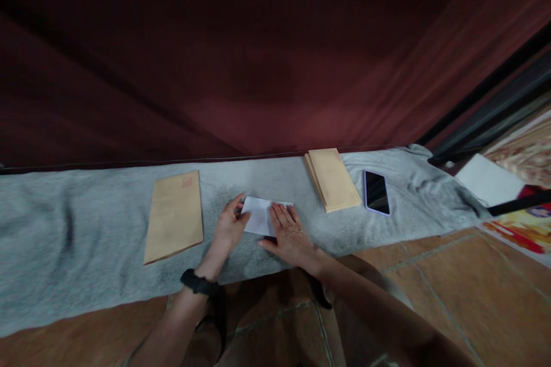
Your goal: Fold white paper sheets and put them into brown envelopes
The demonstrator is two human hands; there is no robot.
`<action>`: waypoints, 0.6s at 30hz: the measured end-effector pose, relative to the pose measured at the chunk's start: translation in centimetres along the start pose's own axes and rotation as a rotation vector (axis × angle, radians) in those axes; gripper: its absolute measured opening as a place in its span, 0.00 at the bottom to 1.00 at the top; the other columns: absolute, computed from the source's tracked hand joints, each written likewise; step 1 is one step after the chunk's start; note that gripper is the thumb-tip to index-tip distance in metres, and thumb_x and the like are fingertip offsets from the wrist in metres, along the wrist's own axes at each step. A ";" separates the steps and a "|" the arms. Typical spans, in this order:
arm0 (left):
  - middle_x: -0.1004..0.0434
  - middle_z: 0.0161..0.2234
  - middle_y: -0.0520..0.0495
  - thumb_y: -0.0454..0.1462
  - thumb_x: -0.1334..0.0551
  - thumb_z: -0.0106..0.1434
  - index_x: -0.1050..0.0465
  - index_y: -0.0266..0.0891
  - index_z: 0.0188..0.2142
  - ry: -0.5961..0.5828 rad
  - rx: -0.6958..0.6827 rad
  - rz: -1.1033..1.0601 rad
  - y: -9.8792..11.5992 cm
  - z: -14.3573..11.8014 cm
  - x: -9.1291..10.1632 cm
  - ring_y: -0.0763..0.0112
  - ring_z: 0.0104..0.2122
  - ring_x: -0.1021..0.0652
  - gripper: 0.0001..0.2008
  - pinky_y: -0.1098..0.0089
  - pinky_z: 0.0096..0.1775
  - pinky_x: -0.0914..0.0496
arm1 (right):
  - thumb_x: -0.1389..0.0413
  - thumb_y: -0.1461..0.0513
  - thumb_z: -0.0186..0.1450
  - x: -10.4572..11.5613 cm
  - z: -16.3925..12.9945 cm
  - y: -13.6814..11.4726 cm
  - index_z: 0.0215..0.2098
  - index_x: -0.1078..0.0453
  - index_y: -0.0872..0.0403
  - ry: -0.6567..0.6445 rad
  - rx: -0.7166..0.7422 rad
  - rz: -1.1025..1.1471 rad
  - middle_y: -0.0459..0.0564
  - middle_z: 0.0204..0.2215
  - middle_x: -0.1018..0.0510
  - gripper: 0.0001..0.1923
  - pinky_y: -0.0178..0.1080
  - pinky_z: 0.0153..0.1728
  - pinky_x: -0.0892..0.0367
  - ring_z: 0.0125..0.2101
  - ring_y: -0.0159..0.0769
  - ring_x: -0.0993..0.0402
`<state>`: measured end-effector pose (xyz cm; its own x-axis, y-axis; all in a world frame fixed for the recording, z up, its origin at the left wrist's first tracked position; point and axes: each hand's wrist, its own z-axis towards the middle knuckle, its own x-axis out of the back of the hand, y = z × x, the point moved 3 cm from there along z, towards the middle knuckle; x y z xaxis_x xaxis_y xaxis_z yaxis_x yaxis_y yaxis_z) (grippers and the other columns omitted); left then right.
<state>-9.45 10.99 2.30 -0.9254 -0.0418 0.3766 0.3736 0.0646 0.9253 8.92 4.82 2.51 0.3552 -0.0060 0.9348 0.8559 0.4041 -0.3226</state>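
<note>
A small white sheet of paper [258, 215], seemingly folded, lies on the grey cloth in front of me. My left hand [231, 223] pinches its left edge between thumb and fingers. Flat across the paper's right part rests my right hand [291, 235], fingers stretched out and pressing down. To the left lies a brown envelope [175, 215] with a reddish square mark near its top corner. Right of my hands sits a small stack of brown envelopes [334, 179].
Beside the envelope stack is a phone [376, 192] in a purple case. The grey cloth [99, 223] covers a long narrow surface. A dark red curtain [258, 69] hangs behind it. White paper [491, 179] and a colourful print [525, 229] are at far right, above the tiled floor [456, 281].
</note>
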 end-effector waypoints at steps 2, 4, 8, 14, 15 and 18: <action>0.22 0.46 0.45 0.39 0.34 0.56 0.29 0.40 0.58 -0.020 0.051 -0.216 0.7 -0.2 0.0 0.69 0.34 0.22 0.29 0.69 0.36 0.25 | 0.45 0.54 0.70 0.6 0.4 -0.3 0.70 0.47 0.64 0.002 -0.023 0.040 0.66 0.68 0.40 0.37 0.53 0.67 0.47 0.67 0.52 0.42; 0.24 0.53 0.42 0.43 0.35 0.60 0.32 0.42 0.61 -0.016 0.066 -0.382 1.6 -0.5 0.3 0.68 0.40 0.20 0.30 0.69 0.39 0.25 | 0.49 0.62 0.70 1.6 1.1 -0.1 0.69 0.42 0.60 0.021 -0.064 0.133 0.62 0.65 0.33 0.29 0.50 0.64 0.39 0.62 0.49 0.33; 0.31 0.62 0.37 0.51 0.40 0.66 0.37 0.44 0.65 -0.046 0.114 -0.546 2.7 -0.8 0.6 0.62 0.49 0.21 0.31 0.62 0.46 0.24 | 0.54 0.56 0.73 3.7 2.8 1.1 0.59 0.30 0.52 0.155 -0.216 0.770 0.53 0.52 0.20 0.21 0.47 0.54 0.29 0.51 0.44 0.23; 0.20 0.51 0.39 0.48 0.30 0.56 0.29 0.39 0.58 -0.240 0.158 -0.539 2.8 -1.7 -0.9 0.58 0.48 0.20 0.33 0.62 0.47 0.27 | 0.39 0.45 0.59 2.3 3.2 1.0 0.41 0.25 0.54 0.234 -0.602 1.684 0.52 0.35 0.16 0.23 0.44 0.39 0.25 0.40 0.47 0.19; 0.18 0.48 0.41 0.47 0.29 0.55 0.28 0.39 0.56 -0.270 0.158 -0.536 2.8 -1.9 -1.1 0.59 0.45 0.19 0.32 0.63 0.46 0.27 | 0.37 0.46 0.57 2.0 3.2 0.7 0.40 0.25 0.54 0.228 -0.630 1.729 0.52 0.34 0.16 0.23 0.43 0.38 0.25 0.39 0.46 0.19; 0.16 0.39 0.44 0.46 0.27 0.51 0.23 0.38 0.47 -0.327 0.173 -0.515 2.8 -2.0 -0.8 0.63 0.35 0.19 0.25 0.66 0.39 0.28 | 0.34 0.51 0.53 1.3 3.1 0.7 0.38 0.25 0.54 0.249 -0.685 1.747 0.50 0.31 0.16 0.20 0.41 0.35 0.27 0.35 0.44 0.20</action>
<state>-7.55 9.18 4.73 -0.9655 0.1940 -0.1736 -0.1153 0.2789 0.9534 8.81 7.92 3.99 0.8565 -0.1872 -0.4810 -0.5159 -0.2809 -0.8093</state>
